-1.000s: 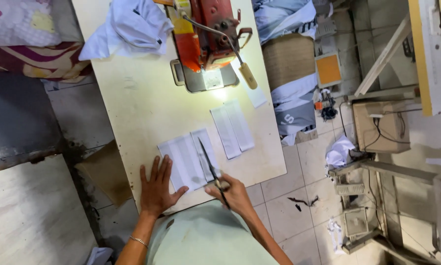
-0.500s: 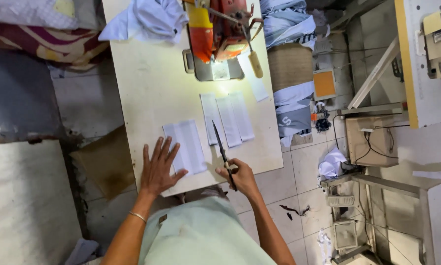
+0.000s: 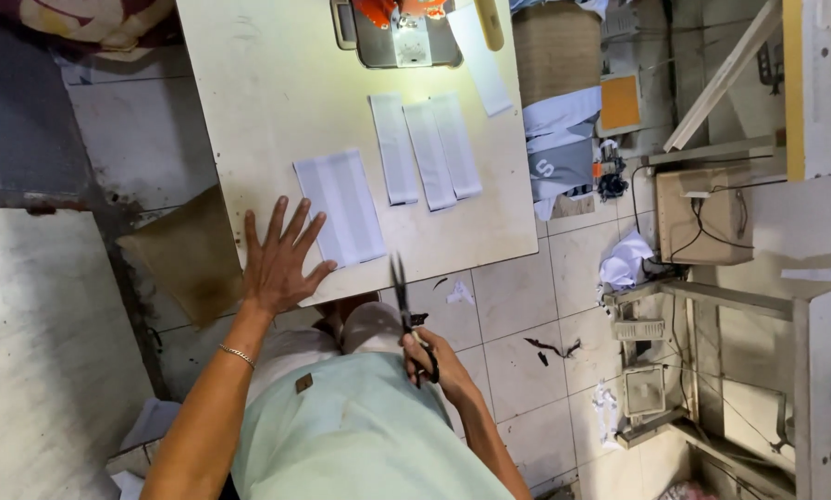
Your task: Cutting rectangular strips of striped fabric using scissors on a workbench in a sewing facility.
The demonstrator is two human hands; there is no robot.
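One head-worn view only; the table [image 3: 277, 83], the floor tiles [image 3: 517, 306] and the wearer's own torso are seen from directly overhead, at close range

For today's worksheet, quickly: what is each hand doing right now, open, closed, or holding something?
Left hand: open, fingers spread, flat on the table edge beside the white fabric piece.
Right hand: closed, holding black scissors.

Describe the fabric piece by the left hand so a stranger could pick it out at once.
Start at the cream worktable with the sewing machine at its far end. Near the table's front edge, the left hand lies flat beside a pale striped fabric piece. It is wider than the narrow strips farther along and lies apart from them.
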